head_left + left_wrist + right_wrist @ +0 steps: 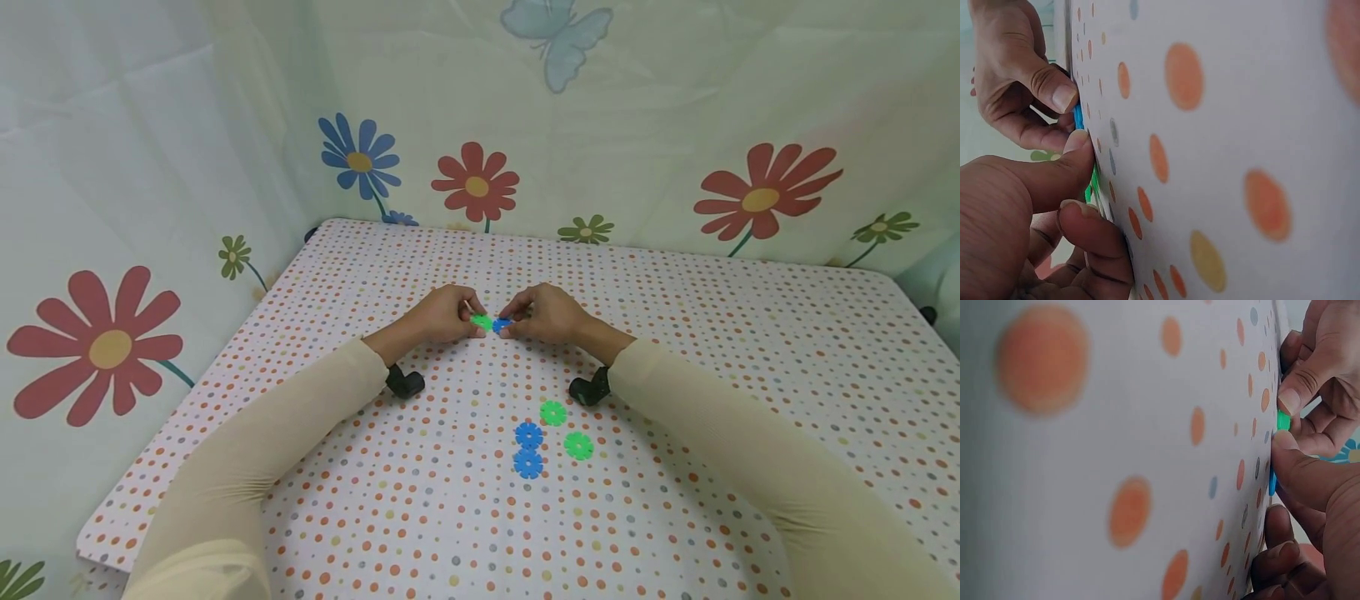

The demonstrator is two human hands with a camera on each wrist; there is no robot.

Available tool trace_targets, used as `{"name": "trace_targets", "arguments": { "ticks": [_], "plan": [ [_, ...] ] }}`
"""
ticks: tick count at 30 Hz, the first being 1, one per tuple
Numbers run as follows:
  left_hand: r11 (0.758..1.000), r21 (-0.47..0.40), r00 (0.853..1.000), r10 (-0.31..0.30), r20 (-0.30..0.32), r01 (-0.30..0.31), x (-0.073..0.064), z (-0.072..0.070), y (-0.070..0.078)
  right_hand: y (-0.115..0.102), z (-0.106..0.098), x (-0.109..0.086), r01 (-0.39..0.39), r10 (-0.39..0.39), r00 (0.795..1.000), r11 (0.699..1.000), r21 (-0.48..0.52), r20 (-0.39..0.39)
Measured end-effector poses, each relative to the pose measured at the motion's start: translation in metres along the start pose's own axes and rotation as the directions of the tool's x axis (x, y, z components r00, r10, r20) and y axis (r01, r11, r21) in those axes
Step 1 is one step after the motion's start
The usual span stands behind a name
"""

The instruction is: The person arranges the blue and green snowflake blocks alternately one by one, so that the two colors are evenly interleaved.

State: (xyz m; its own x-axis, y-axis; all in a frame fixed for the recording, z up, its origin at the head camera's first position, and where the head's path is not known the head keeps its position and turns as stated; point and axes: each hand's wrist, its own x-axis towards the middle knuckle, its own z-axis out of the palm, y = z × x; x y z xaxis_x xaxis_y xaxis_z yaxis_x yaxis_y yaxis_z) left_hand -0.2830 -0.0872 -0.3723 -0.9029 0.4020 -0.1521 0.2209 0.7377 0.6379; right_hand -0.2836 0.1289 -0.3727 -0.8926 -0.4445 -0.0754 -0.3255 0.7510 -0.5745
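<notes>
Above the dotted tabletop (420, 500), a green disc (481, 322) was pinched by the left hand (446, 315) and a blue disc (502, 326) by the right hand (551, 314), their rims brought together; whether they were joined could not be told. Nearer the wearer, two more blue discs (528, 444) and two more green discs (553, 420) were laid. Flowers and a butterfly were printed on the backdrop (637, 100)
</notes>
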Motion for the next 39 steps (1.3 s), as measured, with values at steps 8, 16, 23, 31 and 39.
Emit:
{"name": "trace_targets", "arguments": {
  "ticks": [8,16,23,31,39],
  "plan": [
    [0.999,0.040,1.000,-0.005,0.004,0.005,0.001,0.000,0.000,-0.001,-0.001,-0.001,0.011,-0.011,1.000,1.000,-0.010,0.012],
    [0.999,0.035,1.000,-0.010,0.007,0.009,0.000,-0.001,0.002,-0.001,0.000,0.000,0.008,-0.008,1.000,1.000,-0.007,0.017],
    [0.999,0.048,1.000,-0.007,0.001,0.007,0.002,0.001,0.001,-0.001,-0.003,0.000,0.034,-0.033,0.998,0.999,-0.021,0.046],
    [0.998,0.066,1.000,-0.009,-0.005,0.009,0.001,0.003,0.002,-0.003,-0.015,-0.009,0.038,-0.047,0.994,0.996,0.086,0.103],
    [0.997,0.075,1.000,-0.014,-0.002,0.014,-0.001,0.000,0.002,-0.009,-0.018,-0.048,0.127,-0.142,0.980,0.985,0.114,0.140]
  ]
}}
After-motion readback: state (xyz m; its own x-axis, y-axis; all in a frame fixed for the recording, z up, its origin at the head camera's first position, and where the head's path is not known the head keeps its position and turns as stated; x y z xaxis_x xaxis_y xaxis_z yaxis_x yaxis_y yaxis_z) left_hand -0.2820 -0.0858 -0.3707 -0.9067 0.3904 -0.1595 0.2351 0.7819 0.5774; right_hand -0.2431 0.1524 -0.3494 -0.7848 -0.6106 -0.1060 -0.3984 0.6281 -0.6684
